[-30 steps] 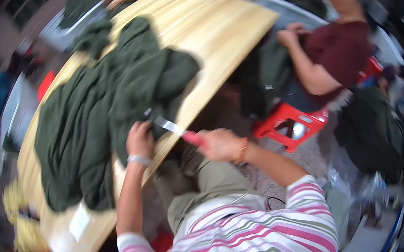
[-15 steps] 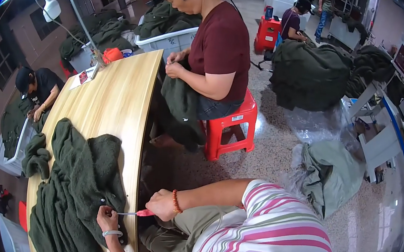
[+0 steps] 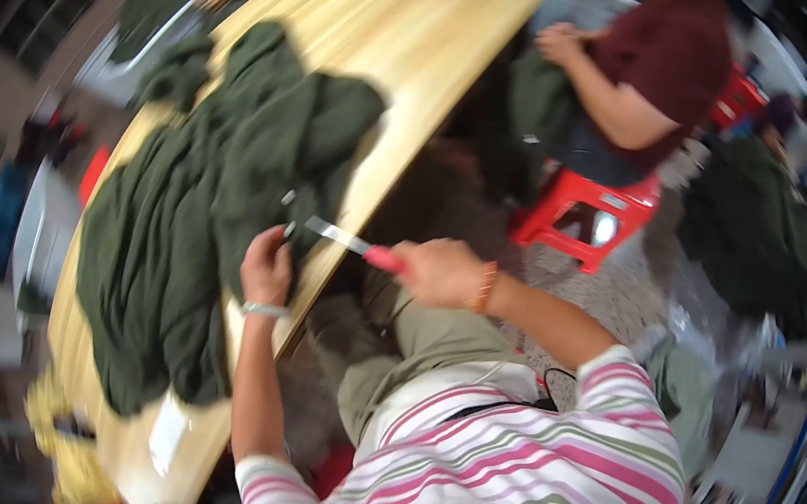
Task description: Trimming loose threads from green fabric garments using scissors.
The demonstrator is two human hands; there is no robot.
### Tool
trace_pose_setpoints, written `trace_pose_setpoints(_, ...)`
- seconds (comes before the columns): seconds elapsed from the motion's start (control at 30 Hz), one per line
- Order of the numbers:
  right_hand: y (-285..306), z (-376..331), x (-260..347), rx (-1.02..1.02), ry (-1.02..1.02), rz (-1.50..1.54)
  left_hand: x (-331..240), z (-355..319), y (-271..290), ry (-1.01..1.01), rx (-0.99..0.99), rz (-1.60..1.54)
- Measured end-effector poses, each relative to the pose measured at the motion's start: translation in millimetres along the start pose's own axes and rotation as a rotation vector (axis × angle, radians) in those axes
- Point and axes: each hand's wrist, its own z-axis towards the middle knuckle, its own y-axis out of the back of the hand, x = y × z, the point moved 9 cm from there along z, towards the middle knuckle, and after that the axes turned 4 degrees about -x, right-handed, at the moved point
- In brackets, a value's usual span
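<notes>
The left hand pinches a fold of the dark green garment at the near edge of the wooden bench. The right hand is closed around the red handle of a thread snipper, just off the bench edge over open floor. The snipper's long axis runs nearly level, blades pointing left toward the pinched cloth. Farther off, the bench's far half lies bare, and another person sits on a red stool.

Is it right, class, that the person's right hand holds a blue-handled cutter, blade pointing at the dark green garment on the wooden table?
Not quite. The head view shows the cutter in the right hand has a red-pink handle, not blue. Its blade does point at the dark green garment on the wooden table.
</notes>
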Motion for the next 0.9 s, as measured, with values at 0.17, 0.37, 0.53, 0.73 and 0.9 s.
trace_pose_setpoints(0.17,0.4,-11.2,5.6,0.036,0.005,-0.013,-11.7,-32.7,10.8,-0.116,-0.02,0.127)
trace_pose_setpoints(0.37,-25.3,-14.7,21.3,0.152,0.014,-0.089,5.5,-29.3,6.9,-0.006,0.007,0.153)
trace_pose_setpoints(0.53,-38.1,-18.8,33.5,0.291,0.074,-0.162,43.9,-28.3,-1.1,0.198,0.036,-0.113)
trace_pose_setpoints(0.73,-33.6,-12.7,39.2,0.279,0.036,-0.168,59.6,-28.0,-9.1,0.369,0.105,-0.408)
trace_pose_setpoints(0.9,-30.8,-6.6,34.5,0.177,0.027,-0.102,60.6,-34.2,-8.0,0.415,0.115,-0.523)
